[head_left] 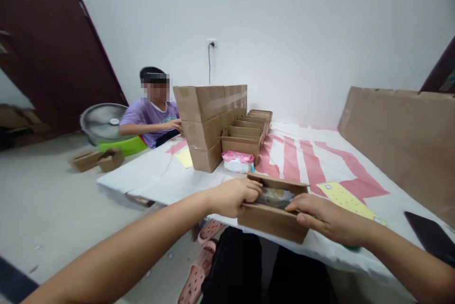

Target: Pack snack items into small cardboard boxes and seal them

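Note:
An open cardboard box [272,221] sits at the table's near edge in front of me, its long flaps raised. Inside lies something in clear, shiny wrapping [275,196], too blurred to name. My left hand [238,196] is closed over the box's left end, fingers curled inside the rim. At the right end, my right hand [320,214] grips the wall, its fingers reaching in and its thumb outside. Just beyond the box stands a pink and white soft pack [237,162].
Stacked closed cartons [208,136] and a row of open boxes [241,145] stand beyond. Across the table [152,171] sits a person in purple [151,119]. A dark phone [428,233] lies right; a big cardboard sheet [398,138] leans behind. Pink clogs [195,275] are below.

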Demonstrator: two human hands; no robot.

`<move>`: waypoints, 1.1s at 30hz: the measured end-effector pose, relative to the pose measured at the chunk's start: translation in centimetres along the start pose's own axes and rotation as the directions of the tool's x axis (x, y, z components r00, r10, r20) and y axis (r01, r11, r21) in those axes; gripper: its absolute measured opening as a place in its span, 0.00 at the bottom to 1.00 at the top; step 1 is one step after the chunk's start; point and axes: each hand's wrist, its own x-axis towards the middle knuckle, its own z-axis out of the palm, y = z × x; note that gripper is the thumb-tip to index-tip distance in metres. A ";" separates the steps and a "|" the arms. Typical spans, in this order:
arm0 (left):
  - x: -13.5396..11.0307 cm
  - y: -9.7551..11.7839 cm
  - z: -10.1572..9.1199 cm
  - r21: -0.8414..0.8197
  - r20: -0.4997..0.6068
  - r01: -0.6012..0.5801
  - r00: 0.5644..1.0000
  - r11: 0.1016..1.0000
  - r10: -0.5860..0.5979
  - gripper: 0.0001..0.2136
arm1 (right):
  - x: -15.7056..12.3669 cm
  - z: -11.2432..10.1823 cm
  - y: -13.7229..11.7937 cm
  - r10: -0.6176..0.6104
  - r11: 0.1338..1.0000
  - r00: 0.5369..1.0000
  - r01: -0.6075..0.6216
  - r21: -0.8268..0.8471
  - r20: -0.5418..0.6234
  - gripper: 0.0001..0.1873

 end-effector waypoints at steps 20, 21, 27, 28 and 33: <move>1.6 4.7 2.9 0.715 0.228 0.228 0.817 0.661 -0.529 0.17 | 0.3 -1.4 0.2 0.252 0.810 0.963 -0.264 -0.523 -0.095 0.13; 1.8 4.7 3.0 0.710 0.209 0.253 0.816 0.658 -0.539 0.15 | 0.9 -1.6 -0.1 0.254 0.815 0.964 -0.259 -0.518 -0.082 0.13; 2.2 5.1 2.5 0.683 0.242 0.248 0.811 0.687 -0.533 0.10 | 6.2 -1.3 -0.2 0.299 0.830 0.953 -0.230 -0.509 0.057 0.17; 2.2 5.2 2.4 0.683 0.247 0.239 0.814 0.690 -0.526 0.10 | 6.9 -0.9 0.2 0.329 0.812 0.942 -0.245 -0.530 0.068 0.18; 1.9 5.2 2.6 0.686 0.215 0.229 0.842 0.690 -0.494 0.10 | 8.5 1.2 2.2 0.366 0.811 0.920 -0.241 -0.532 0.142 0.27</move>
